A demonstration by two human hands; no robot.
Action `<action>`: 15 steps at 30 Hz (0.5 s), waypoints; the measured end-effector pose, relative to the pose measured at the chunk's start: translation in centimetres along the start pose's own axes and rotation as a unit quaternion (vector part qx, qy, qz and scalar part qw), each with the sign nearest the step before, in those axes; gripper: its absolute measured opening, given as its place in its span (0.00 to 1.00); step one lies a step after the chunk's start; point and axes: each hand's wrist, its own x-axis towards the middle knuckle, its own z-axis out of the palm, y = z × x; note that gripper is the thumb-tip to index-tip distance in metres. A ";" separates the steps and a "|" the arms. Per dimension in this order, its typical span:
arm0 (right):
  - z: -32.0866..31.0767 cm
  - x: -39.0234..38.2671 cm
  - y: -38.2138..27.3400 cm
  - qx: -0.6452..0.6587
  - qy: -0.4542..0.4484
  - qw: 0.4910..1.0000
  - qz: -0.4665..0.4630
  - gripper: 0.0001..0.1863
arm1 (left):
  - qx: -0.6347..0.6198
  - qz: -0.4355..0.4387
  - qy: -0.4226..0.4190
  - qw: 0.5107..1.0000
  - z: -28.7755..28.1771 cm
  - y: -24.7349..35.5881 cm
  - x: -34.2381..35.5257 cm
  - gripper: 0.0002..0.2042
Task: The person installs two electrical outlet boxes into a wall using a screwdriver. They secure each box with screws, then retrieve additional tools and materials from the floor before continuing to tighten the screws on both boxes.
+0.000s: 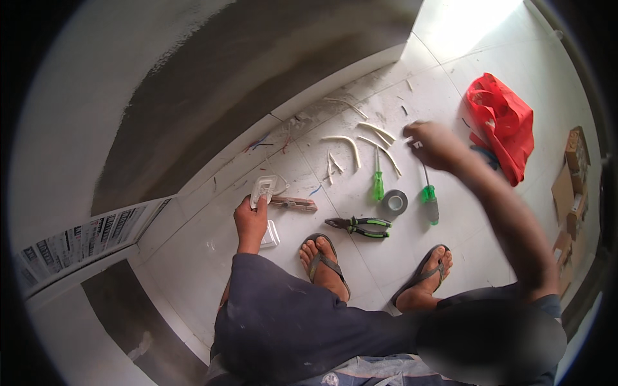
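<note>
My left hand (251, 222) grips a white plastic plate (263, 189), held up beside a reddish, narrow tool (293, 203). Another white plastic piece (270, 237) lies behind that hand. My right hand (434, 145) is closed above the tile floor at the upper middle, over the tip of a large green-handled screwdriver (429, 204); a small pale bit shows at its fingers, too small to name. Nearby lie a smaller green screwdriver (378, 186), a roll of grey tape (394, 201), green-and-black pliers (370, 229) and several white cable pieces (354, 148).
A red cloth bag (505, 122) and several cardboard boxes (575, 154) lie on the right. A painted wall (232, 77) with a low skirting runs along the upper left. Small wire offcuts (261, 145) lie near it. My sandalled feet (325, 276) stand below the pliers.
</note>
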 end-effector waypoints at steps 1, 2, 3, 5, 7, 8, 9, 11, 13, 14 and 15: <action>2.9 0.6 -1.2 0.035 0.011 0.999 0.000 0.18 | -0.004 0.008 0.009 1.000 0.5 -0.6 1.0 0.16; 4.4 1.4 -3.6 0.038 -0.031 0.999 0.019 0.19 | -0.009 0.010 0.027 1.000 0.7 -1.1 1.5 0.16; 5.7 2.0 -6.1 0.038 -0.074 0.996 0.036 0.20 | -0.016 0.010 0.046 0.999 0.8 -1.3 1.9 0.16; 10.7 2.5 -9.4 0.129 -0.098 0.984 0.071 0.20 | 0.052 -0.011 0.033 0.998 0.8 -1.2 2.7 0.17; 16.4 2.0 -12.5 0.105 -0.033 0.993 -0.032 0.18 | 0.084 -0.017 0.027 0.996 0.9 -1.4 3.2 0.18; 18.1 2.0 -14.6 0.098 -0.019 0.994 -0.043 0.17 | 0.084 -0.011 0.032 0.996 0.9 -2.0 3.1 0.18; 19.5 2.1 -16.5 0.093 -0.002 0.994 -0.054 0.17 | 0.086 -0.004 0.037 0.996 0.8 -2.4 3.1 0.19; 21.8 1.9 -19.2 0.071 0.070 0.994 -0.041 0.15 | 0.059 -0.007 0.063 0.996 0.1 -2.9 3.3 0.19; 23.7 2.2 -19.1 0.042 0.053 0.997 -0.046 0.18 | 0.059 -0.007 0.090 0.994 -0.8 -4.1 3.5 0.18; 24.1 2.3 -18.7 0.037 0.043 0.997 -0.049 0.20 | 0.072 -0.001 0.107 0.992 -1.4 -5.3 3.9 0.18; 23.9 2.3 -18.3 0.030 0.035 0.998 -0.048 0.23 | 0.083 0.006 0.121 0.989 -2.0 -5.9 4.3 0.18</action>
